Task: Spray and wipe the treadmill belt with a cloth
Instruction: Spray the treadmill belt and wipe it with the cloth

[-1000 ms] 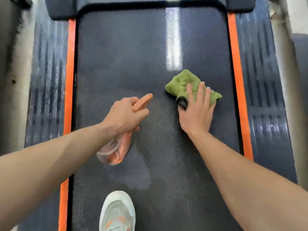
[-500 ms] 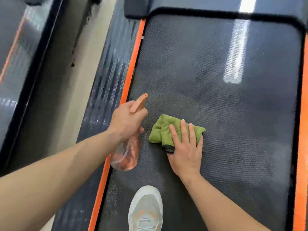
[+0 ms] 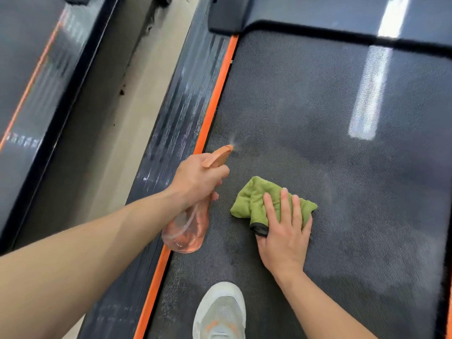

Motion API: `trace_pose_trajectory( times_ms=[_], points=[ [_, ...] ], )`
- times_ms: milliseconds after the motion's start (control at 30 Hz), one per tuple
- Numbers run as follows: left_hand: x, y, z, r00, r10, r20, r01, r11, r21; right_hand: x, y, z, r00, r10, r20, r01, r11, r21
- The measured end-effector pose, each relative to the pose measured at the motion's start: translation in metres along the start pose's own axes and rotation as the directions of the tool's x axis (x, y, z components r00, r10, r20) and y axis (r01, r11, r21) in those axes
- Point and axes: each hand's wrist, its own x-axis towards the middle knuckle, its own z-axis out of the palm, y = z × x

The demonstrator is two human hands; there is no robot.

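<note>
Dark treadmill belt, left hand gripping spray bottle, right hand flat on green cloth

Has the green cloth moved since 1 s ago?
Yes. The green cloth slid left across the belt and now lies close to the left orange strip.
</note>
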Motion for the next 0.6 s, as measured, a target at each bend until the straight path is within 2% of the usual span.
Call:
trace_pose_trajectory(
  times_ms=[167, 367, 600],
  points=[
    [0.008, 0.013, 0.008, 0.999, -0.010, 0.036, 0.011, 0.999, -0.037, -0.001, 0.001, 0.000, 1.000, -0.004, 0.015, 0.004, 1.000, -0.029],
    [0.014, 0.021, 0.008, 0.999, -0.029, -0.034, 0.030, 1.000, 0.009, -0.001, 0.003, -0.002, 0.999, -0.017, 0.035, 0.018, 1.000, -0.024],
    [0.015, 0.009, -0.001, 0.997, -0.073, 0.001, 0.073, 0.997, 0.007, 0.013, 0.012, -0.006, 0.998, -0.029, 0.051, 0.029, 1.000, -0.010]
  ],
)
